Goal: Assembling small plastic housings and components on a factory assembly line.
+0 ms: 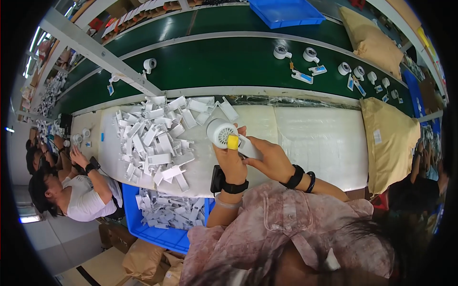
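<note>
Both hands meet over the near edge of the white padded worktable (pixel 315 138), around its middle. Left hand (pixel 231 162): closed around one small white handheld fan (pixel 222 133), round grille head up and to the left, one yellow finger cot (pixel 232 142) on the thumb lying against the fan's neck. Right hand (pixel 270 159): fingers wrapped on the fan's handle (pixel 248 148), which slants down to the right. Fan is held just above the table, not resting on it.

Wrists: one black watch (pixel 224 183) on the left; two dark bands (pixel 301 177) on the right.

Left half of the table: one loose heap of white plastic parts (pixel 155 138), flat bracket-like pieces, too many and too overlapped to count. It reaches from the far edge almost to the near edge. Right half of the pad is bare.

Below the near left corner: one blue bin (pixel 157 233) with more of the same white parts, count not readable.

Beyond the far edge: green conveyor belt (pixel 229 62) carrying white fan heads with small blue-and-white pieces beside them. About eight heads can be made out, the far right ones too small to be sure. One blue tray (pixel 286 12) sits on the belt behind.

Right end of the table: one tan sack (pixel 391 143); a second tan sack (pixel 374 43) lies past the belt.

Left: another person in white (pixel 81 195) seated at the table's left end.
</note>
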`<state>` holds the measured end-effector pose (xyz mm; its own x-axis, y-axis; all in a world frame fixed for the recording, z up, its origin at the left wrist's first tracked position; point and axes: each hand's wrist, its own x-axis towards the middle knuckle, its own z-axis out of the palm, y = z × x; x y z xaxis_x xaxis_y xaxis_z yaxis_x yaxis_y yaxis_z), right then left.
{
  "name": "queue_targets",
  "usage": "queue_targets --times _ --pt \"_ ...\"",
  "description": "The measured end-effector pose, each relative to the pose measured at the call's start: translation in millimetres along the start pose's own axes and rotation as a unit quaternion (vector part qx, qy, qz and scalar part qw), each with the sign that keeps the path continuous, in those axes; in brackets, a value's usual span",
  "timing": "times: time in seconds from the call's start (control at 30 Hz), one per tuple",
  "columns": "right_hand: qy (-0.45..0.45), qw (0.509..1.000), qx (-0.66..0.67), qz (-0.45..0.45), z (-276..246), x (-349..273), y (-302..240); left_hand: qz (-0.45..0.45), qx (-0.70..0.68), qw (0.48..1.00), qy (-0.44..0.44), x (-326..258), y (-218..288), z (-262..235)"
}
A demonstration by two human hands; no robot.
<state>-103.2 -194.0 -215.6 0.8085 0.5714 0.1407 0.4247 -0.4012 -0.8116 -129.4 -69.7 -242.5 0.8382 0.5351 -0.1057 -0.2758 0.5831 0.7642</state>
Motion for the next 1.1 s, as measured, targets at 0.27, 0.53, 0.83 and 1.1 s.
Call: queue_targets --times 0.27,0.53,0.83,1.1 --pt "-0.022 0.999 0.012 0.044 -7.7 -3.6 4.3 -0.011 0.086 0.992 -0.093 -3.0 1.4 -1.6" --pt "-0.241 0.844 0.402 0.259 -34.9 5.5 40.9 0.006 0.055 0.994 -0.099 5.6 -8.3 -4.6" --pt "-0.208 0.818 0.470 0.259 -31.6 -4.5 52.8 -0.025 0.033 0.994 -0.105 4.2 -6.1 12.8" --pt "-0.261 0.694 0.604 0.291 -34.7 -9.4 68.1 -0.050 0.010 0.994 -0.095 9.4 -10.4 25.2"
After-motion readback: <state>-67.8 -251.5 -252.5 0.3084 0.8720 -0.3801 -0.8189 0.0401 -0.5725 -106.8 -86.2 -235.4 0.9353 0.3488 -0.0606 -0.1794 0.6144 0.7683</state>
